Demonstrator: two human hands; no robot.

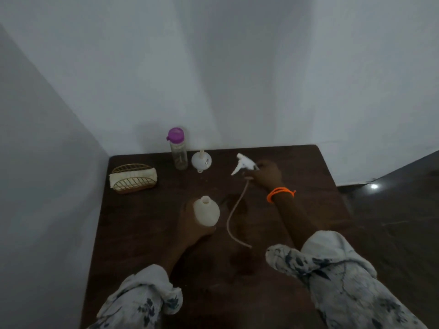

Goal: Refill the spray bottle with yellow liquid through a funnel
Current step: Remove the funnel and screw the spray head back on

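While our left hand (pixel 190 224) wraps its fingers around the bottle (pixel 206 211), holding it upright at about the middle of the table (pixel 308 167), its open neck points up and carries no cap. Our right hand (pixel 267 173) reaches out to 1 o'clock from the bottle, fingers pinched closed on the collar of the sprayer (pixel 243 163), which is off the bottle and well apart from it. Its white trigger and nozzle point toward 10 o'clock, away from the hand. From the sprayer a thin tube (pixel 231 217) trails back toward 6 o'clock, curving down between our two forearms; we cannot tell whether its end touches the table. An orange band (pixel 280 193) circles our right wrist, and both arms wear pale sleeves (pixel 332 264) with dark floral print.

At 12 o'clock from the bottle, near the far edge, the white funnel (pixel 201 161) sits wide mouth down with its spout up. Just beside it at 9 o'clock stands a clear flask (pixel 178 149) with a purple lid; we can hardly judge the colour of what it holds in this dim light. At 10 o'clock from the bottle, by the left edge, a gold wire holder (pixel 133 178) holds a folded pale cloth (pixel 152 173).
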